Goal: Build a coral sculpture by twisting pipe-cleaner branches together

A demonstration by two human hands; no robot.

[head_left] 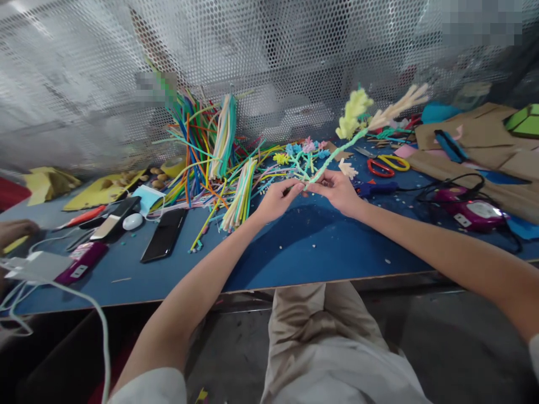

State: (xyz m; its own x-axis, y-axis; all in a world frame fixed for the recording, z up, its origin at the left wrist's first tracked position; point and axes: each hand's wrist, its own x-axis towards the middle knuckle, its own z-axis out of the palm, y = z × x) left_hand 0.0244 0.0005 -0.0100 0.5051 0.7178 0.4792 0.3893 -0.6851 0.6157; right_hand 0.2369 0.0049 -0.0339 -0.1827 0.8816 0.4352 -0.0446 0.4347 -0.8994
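Note:
Both my hands meet above the blue table (295, 247). My left hand (278, 199) pinches the lower end of a pale green pipe-cleaner stem (337, 154). My right hand (337, 191) closes its fingers on the same stem just to the right. The stem rises up and right to a fuzzy yellow flower (353, 112) and a cream branched flower (400, 106). Behind my hands lies a small bunch of finished pipe-cleaner flowers (303, 151).
A large heap of coloured pipe cleaners (210, 151) covers the table's middle back. Red and yellow scissors (385, 165), a purple glue gun (471, 210) with cable, a black phone (165, 234), a mouse (132, 221) and brown cardboard (471, 146) lie around. Another person's hand (14, 230) is at far left.

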